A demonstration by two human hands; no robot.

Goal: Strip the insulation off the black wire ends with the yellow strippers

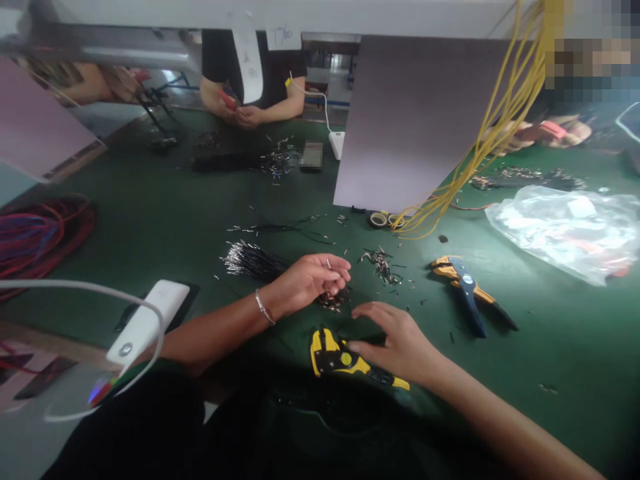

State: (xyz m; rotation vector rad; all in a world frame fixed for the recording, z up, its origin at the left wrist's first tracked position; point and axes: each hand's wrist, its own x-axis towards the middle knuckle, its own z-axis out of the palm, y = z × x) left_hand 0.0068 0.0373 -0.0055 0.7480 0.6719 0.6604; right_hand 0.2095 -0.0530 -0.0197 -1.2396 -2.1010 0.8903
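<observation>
Right hand [403, 340] by pliers [346, 360]; handwritten paper [283, 40].

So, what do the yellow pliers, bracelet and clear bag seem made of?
Yellow pliers: probably plastic or coated metal; the yellow and black colouring leaves it open. Bracelet: likely polished metal, from its silvery shine. Bag: apparently thin, glossy plastic, by its creases and see-through look.

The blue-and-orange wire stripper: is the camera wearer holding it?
No, the blue-and-orange wire stripper lies on the green tabletop, apart from the left hand and right hand.
</observation>
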